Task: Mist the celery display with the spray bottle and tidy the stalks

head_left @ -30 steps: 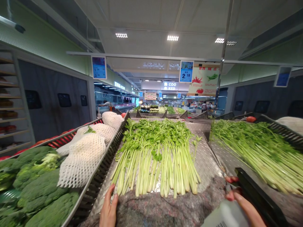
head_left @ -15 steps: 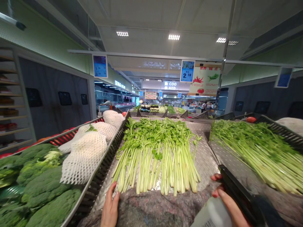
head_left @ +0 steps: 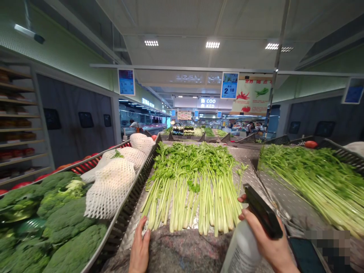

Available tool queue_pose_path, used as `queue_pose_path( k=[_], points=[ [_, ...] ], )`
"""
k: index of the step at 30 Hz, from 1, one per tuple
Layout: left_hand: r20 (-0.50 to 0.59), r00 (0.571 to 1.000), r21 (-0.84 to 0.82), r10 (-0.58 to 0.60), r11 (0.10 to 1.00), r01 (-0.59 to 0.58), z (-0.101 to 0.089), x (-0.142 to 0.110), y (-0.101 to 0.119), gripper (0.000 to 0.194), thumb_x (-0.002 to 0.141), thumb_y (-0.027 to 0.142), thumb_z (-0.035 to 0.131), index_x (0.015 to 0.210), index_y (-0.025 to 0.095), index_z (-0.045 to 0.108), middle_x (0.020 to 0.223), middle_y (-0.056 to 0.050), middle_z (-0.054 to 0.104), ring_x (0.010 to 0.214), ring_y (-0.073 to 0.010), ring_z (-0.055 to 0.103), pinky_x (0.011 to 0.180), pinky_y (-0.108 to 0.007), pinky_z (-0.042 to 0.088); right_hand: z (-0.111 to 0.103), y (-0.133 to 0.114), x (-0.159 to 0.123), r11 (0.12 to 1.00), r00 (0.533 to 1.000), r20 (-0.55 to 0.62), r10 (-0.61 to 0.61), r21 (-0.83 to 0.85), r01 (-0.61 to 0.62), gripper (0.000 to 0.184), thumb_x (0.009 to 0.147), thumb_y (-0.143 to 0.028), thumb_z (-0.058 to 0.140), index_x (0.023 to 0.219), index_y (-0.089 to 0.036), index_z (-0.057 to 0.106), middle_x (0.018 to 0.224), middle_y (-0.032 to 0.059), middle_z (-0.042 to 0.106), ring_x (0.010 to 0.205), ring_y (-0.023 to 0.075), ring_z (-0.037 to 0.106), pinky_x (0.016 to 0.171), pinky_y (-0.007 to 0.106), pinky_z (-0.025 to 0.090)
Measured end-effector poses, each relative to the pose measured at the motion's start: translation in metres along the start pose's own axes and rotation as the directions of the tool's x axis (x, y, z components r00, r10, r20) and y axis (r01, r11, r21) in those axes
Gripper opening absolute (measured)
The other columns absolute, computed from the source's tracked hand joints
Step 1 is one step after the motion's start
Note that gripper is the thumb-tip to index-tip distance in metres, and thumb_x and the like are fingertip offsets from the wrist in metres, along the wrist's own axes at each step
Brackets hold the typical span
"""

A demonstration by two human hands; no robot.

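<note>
Green celery [head_left: 196, 185] is hogging the middle of this bumpy metal desk [head_left: 247, 159], leaves pointing toward the far edge, pale stalk ends facing the near edge, where a grey cloth [head_left: 184, 248] is lying. The left hand [head_left: 140, 246] is hanging out over the cloth, near the desk's near left corner, fingers up and loosely open, thumb sitting apart, and it's not gripping anything. The right hand [head_left: 265, 239] is wrapping closed around the neck of a whitish spray bottle [head_left: 240, 248], just right of the cloth's middle, with the black spray head [head_left: 263, 212] angling up toward the stalks. Off the left edge, a black crate [head_left: 99, 242] is holding broccoli [head_left: 68, 216] and some lumpy stuff in white foam netting [head_left: 113, 185]; can't tell what's hiding inside. Down by the near right corner, a dark phone-like thing [head_left: 307, 254] is showing beside the right wrist, and a blue price sign [head_left: 229, 85] is hanging overhead, reading 2.18.
</note>
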State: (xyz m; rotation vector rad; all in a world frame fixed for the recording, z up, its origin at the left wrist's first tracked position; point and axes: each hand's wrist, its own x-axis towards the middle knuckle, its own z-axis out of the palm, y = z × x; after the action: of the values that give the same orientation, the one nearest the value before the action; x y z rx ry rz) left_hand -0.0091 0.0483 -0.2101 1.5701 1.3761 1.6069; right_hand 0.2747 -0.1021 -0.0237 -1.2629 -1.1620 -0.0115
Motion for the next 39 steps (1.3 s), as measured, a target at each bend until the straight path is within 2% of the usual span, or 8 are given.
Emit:
queue_pose_path(
  k=[4, 8, 22, 28, 33, 35, 39],
  points=[
    [-0.020, 1.000, -0.004, 0.006, 1.000, -0.006, -0.001, 0.001, 0.003, 0.051, 0.074, 0.043, 0.037, 0.114, 0.012, 0.039, 0.126, -0.013, 0.039, 0.120, -0.0230, 0.031, 0.103, -0.041, 0.018, 0.001, -0.013, 0.000, 0.999, 0.999, 0.051, 0.003, 0.041, -0.005, 0.032, 0.070, -0.039, 0.053, 0.092, -0.016, 0.057, 0.065, 0.0019, 0.061, 0.055, 0.0166, 0.058, 0.049, 0.024, 0.046],
    [-0.070, 0.997, -0.035, 0.013, 0.999, -0.015, -0.004, 0.004, 0.008, 0.048, 0.075, 0.042, 0.037, 0.114, 0.015, 0.040, 0.125, -0.011, 0.041, 0.119, -0.0221, 0.032, 0.102, -0.041, 0.019, 0.003, -0.022, -0.003, 0.996, 0.994, 0.096, -0.047, 0.074, 0.040, 0.031, 0.071, -0.039, 0.053, 0.092, -0.017, 0.056, 0.069, 0.0031, 0.061, 0.058, 0.0169, 0.058, 0.051, 0.024, 0.046],
    [-0.147, 0.988, -0.012, 0.051, 0.998, -0.053, -0.030, 0.028, 0.028, 0.051, 0.079, 0.042, 0.029, 0.120, 0.012, 0.034, 0.127, -0.011, 0.037, 0.120, -0.0206, 0.030, 0.103, -0.038, 0.017, 0.035, -0.026, -0.011, 0.998, 0.988, 0.147, -0.048, 0.054, 0.040, 0.027, 0.068, -0.040, 0.054, 0.085, -0.019, 0.058, 0.062, -0.0006, 0.058, 0.054, 0.0145, 0.056, 0.047, 0.020, 0.043],
    [-0.136, 0.984, -0.014, 0.119, 0.992, -0.122, -0.036, 0.041, 0.037, 0.049, 0.081, 0.040, 0.028, 0.120, 0.012, 0.034, 0.128, -0.010, 0.036, 0.120, -0.0188, 0.030, 0.103, -0.035, 0.017, 0.049, -0.037, -0.010, 0.998, 0.988, 0.156, -0.022, 0.061, 0.013, 0.028, 0.069, -0.041, 0.053, 0.086, -0.019, 0.057, 0.065, 0.0002, 0.060, 0.055, 0.0150, 0.056, 0.043, 0.021, 0.041],
    [-0.131, 0.979, -0.032, 0.155, 0.987, -0.160, -0.040, 0.051, 0.044, 0.046, 0.082, 0.039, 0.028, 0.120, 0.013, 0.034, 0.128, -0.010, 0.036, 0.120, -0.0181, 0.029, 0.103, -0.035, 0.017, 0.058, -0.052, -0.011, 0.997, 0.985, 0.170, -0.028, 0.069, 0.016, 0.029, 0.069, -0.041, 0.052, 0.088, -0.019, 0.057, 0.060, -0.0015, 0.058, 0.043, 0.0113, 0.049, 0.040, 0.021, 0.038],
    [-0.132, 0.976, -0.048, 0.173, 0.982, -0.180, -0.041, 0.055, 0.046, 0.045, 0.082, 0.038, 0.028, 0.120, 0.014, 0.034, 0.129, -0.010, 0.035, 0.120, -0.0183, 0.029, 0.103, -0.037, 0.016, 0.062, -0.058, -0.013, 0.994, 0.977, 0.207, -0.056, 0.100, 0.036, 0.028, 0.071, -0.040, 0.051, 0.089, -0.019, 0.056, 0.063, -0.0005, 0.059, 0.046, 0.0122, 0.051, 0.039, 0.021, 0.037],
    [-0.136, 0.964, -0.069, 0.228, 0.969, -0.239, -0.045, 0.064, 0.054, 0.043, 0.082, 0.037, 0.029, 0.119, 0.016, 0.036, 0.129, -0.009, 0.035, 0.121, -0.0192, 0.029, 0.103, -0.040, 0.017, 0.066, -0.070, -0.015, 0.989, 0.969, 0.234, -0.076, 0.145, 0.043, 0.025, 0.073, -0.039, 0.050, 0.086, -0.019, 0.057, 0.053, -0.0010, 0.051, 0.054, 0.0157, 0.055, 0.039, 0.021, 0.037]
  ],
)
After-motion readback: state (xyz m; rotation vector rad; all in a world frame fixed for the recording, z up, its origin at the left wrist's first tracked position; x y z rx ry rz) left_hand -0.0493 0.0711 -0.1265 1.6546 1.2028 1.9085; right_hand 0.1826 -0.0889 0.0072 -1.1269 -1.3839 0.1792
